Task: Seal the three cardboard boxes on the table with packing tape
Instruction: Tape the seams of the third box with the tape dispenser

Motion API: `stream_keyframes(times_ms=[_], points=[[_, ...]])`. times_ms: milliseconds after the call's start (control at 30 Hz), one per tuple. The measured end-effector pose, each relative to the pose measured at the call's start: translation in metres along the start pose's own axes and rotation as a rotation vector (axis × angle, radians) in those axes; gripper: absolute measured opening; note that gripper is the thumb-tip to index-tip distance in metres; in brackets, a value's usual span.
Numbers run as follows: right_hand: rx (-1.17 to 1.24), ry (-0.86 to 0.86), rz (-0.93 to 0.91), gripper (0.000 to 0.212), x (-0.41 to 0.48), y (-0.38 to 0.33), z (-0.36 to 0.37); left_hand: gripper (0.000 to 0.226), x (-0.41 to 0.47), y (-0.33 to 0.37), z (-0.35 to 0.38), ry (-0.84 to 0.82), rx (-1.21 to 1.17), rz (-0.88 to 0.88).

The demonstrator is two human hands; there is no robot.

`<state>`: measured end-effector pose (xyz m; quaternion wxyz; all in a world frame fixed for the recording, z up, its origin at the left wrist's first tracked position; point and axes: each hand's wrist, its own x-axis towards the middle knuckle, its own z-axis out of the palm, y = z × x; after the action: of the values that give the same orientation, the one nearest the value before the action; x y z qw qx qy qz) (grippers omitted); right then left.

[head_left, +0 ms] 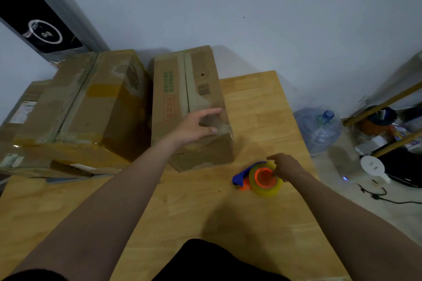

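Closed printed box (178, 102) stands on the worktop (205, 212); larger worn box (91, 102) left; third box (20, 107) far left; yellow-rolled tape dispenser (262, 179) near right.

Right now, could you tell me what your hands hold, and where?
Right hand pinches the tape roll at its rim; left hand merely touches the nearest box.

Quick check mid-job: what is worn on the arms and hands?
No gloves, rings or watch show on the left hand or right hand. The left forearm and right forearm are bare, unsleeved. A black garment shows at the bottom edge.
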<state>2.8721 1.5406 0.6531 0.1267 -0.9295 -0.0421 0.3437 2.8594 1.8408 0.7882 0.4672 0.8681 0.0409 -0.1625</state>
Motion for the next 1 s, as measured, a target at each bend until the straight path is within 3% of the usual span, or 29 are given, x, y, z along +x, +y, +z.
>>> stream_keyframes(times_ms=[100,167,400,567,667,833,1000], points=[[0.081,0.082,-0.049,0.081,-0.007,-0.012,-0.015,0.046,-0.014,-0.006,-0.012,0.193,-0.097,0.0],[0.117,0.178,-0.107,0.077,-0.017,-0.028,-0.031,0.04,-0.026,-0.014,-0.02,0.296,-0.095,-0.007],[0.144,0.475,-0.414,0.063,-0.063,-0.102,-0.07,0.046,-0.091,-0.041,-0.04,0.364,0.166,-0.089],[-0.013,0.384,-0.685,0.057,-0.083,-0.16,-0.048,0.052,-0.109,-0.048,-0.017,0.278,0.431,-0.003],[-0.115,0.301,-0.808,0.065,-0.084,-0.191,-0.024,0.051,-0.103,-0.048,-0.003,0.178,0.402,0.033],[-0.436,0.331,-0.711,0.089,-0.07,-0.2,-0.013,0.054,-0.098,-0.053,0.001,0.142,0.477,-0.03],[-0.428,0.438,-0.606,0.081,-0.073,-0.164,-0.014,0.064,-0.101,-0.059,-0.003,0.163,0.669,-0.116]])
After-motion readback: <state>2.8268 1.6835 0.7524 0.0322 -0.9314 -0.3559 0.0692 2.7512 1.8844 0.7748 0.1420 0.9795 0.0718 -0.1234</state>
